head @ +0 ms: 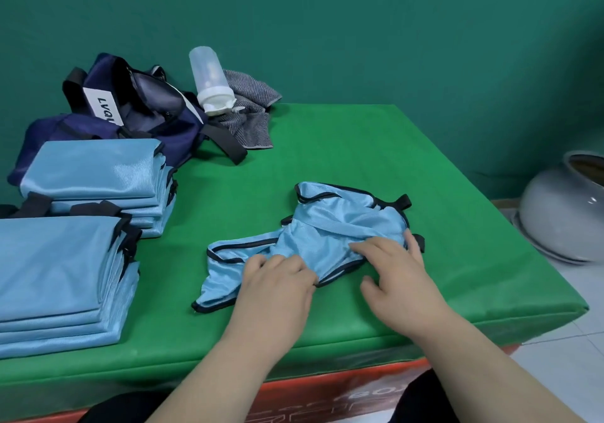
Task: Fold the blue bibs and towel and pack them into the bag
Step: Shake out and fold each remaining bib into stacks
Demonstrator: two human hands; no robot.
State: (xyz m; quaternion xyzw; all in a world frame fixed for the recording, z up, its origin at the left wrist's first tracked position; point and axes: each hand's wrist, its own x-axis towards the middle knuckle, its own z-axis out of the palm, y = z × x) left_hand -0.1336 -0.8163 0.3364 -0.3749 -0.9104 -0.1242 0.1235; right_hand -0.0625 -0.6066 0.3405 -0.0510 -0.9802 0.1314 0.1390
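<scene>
Fabric of the crumpled light-blue shiny bib with dark binding [327, 226] is being pinched near its front edge by the curled fingers of the left hand [277, 278]. It is being pressed down by the straight-fingered right hand [392, 265], with nothing clasped there. This bib is lying mid-way on the green padded table [425, 167], well apart from the navy fabric bag [147, 108] at far left. Folded bibs are sitting in a far stack [94, 174] and a near stack [55, 265]. The grey striped towel [251, 102] is lying unfolded beside the bag. Judged thin, light, limp and slippery, so it is best taken at the bound edges or strap corners. The bag's white label [103, 105] is reading "LVQ", with the rest hidden. The print on the table front is unreadable.
</scene>
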